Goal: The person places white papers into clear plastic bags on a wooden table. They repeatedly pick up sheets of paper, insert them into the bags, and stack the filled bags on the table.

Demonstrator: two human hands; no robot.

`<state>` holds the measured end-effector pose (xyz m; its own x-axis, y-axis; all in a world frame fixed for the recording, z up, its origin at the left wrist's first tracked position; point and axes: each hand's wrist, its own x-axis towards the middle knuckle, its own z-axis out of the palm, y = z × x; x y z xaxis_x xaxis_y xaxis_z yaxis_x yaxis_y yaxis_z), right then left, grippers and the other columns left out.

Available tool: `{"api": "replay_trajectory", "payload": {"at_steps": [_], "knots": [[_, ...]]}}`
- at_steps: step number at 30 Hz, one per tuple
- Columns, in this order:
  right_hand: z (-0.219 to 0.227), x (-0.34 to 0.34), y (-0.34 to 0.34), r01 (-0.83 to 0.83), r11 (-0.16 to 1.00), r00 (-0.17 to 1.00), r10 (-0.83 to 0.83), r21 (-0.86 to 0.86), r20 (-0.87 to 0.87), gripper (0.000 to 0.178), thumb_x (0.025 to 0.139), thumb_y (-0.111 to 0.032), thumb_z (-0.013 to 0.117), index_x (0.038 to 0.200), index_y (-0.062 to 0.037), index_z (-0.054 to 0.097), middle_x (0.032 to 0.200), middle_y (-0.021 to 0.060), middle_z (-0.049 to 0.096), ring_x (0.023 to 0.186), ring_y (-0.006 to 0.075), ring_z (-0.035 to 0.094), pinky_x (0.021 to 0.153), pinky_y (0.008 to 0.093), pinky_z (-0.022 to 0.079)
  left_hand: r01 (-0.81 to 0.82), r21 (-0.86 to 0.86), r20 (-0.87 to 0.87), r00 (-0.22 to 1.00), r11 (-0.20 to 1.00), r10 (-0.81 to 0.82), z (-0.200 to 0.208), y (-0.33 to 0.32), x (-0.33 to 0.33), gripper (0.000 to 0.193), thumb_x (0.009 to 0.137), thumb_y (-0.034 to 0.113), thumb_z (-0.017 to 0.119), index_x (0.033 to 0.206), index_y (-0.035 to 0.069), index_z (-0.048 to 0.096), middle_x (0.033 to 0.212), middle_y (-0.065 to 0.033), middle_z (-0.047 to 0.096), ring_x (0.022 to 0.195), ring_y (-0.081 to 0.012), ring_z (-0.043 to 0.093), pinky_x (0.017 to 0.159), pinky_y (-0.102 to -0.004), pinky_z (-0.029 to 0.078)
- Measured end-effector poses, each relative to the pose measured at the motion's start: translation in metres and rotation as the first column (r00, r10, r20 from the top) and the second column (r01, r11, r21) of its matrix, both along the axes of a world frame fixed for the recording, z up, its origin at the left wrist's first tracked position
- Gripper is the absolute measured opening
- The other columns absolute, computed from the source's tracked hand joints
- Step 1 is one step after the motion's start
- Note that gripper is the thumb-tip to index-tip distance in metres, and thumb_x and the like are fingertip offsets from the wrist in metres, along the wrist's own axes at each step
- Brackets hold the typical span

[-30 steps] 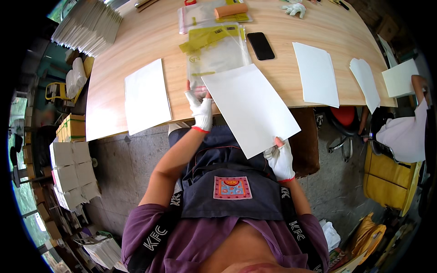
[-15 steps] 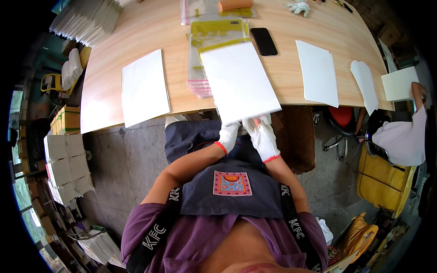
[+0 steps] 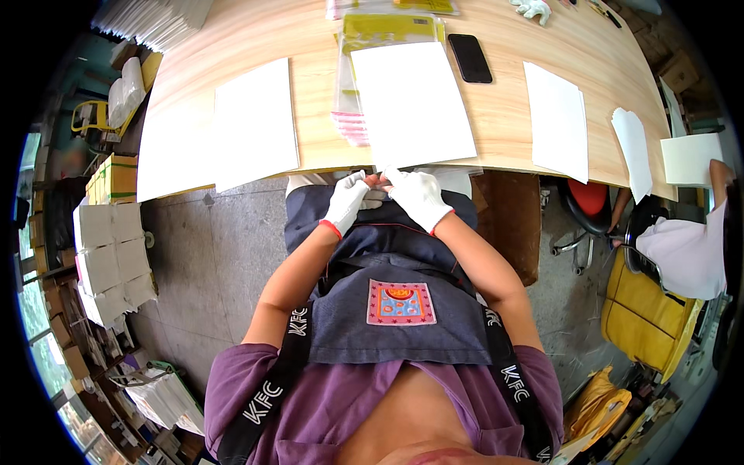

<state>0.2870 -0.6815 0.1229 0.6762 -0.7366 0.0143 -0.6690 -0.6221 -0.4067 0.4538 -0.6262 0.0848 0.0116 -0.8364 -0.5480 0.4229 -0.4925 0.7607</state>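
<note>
A stack of white sheets [image 3: 415,105] lies on the table's near edge, seemingly inside a clear plastic bag [image 3: 457,169] whose edge sticks out below it. My left hand [image 3: 346,201] and my right hand [image 3: 418,198], in white gloves with red cuffs and bare fingertips, meet at that edge. Their fingers are closed in a pinch on the bag's near edge; the exact grip is partly hidden. Beneath the sheets lies a pile of clear bags with yellow print [image 3: 387,29] and pink-striped ends.
White sheets lie left [image 3: 257,128] and right [image 3: 558,120], with a fanned pile [image 3: 633,151] farther right. A black phone [image 3: 470,59] and a loose glove [image 3: 532,9] lie beyond. Stacked paper [image 3: 155,19] stands at the far left. Another person's sleeve [image 3: 686,248] shows at right.
The white stack has come down flat on the table and straightened. My hands have moved left along its near edge and drawn together.
</note>
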Motion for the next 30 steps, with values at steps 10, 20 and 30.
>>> {"api": "replay_trajectory", "payload": {"at_steps": [10,20,30], "knots": [[0.020,-0.066,-0.003,-0.106,0.473,0.485,-0.743,0.874,0.461,0.004,0.085,-0.002,0.056,0.086,-0.0054,0.056,0.078,0.0052,0.060,0.059,0.0133,0.058,0.048,0.0254,0.046,-0.041,-0.051,0.024,0.999,0.998,0.042,-0.007,0.005,0.011,0.015,0.091,0.015,0.058,0.093,0.001,0.062,0.089,-0.0117,0.068,0.071,-0.0164,0.066,0.063,-0.0281,0.056],[-0.087,-0.290,0.074,0.537,0.771,0.522,0.016,0.343,-0.853,0.041,0.083,-0.031,0.057,0.114,-0.0060,0.061,0.099,0.0193,0.066,0.105,0.0344,0.061,0.088,0.0402,0.049,0.467,-0.477,0.877,0.202,0.745,0.435,0.006,0.009,0.022,0.021,0.078,0.003,0.066,0.099,0.005,0.063,0.091,-0.0072,0.065,0.068,-0.0200,0.061,0.062,-0.0305,0.049],[0.011,-0.124,-0.035,0.202,0.852,0.968,-0.098,-0.483,0.232,0.022,0.073,-0.027,0.073,0.084,-0.0117,0.061,0.080,0.0037,0.063,0.077,0.0247,0.062,0.065,0.0361,0.049,0.692,-0.500,0.809,0.160,0.520,0.565,0.014,-0.007,0.014,0.016,0.071,0.009,0.073,0.086,0.007,0.066,0.087,-0.0088,0.064,0.068,-0.0235,0.060,0.061,-0.0301,0.048]]}}
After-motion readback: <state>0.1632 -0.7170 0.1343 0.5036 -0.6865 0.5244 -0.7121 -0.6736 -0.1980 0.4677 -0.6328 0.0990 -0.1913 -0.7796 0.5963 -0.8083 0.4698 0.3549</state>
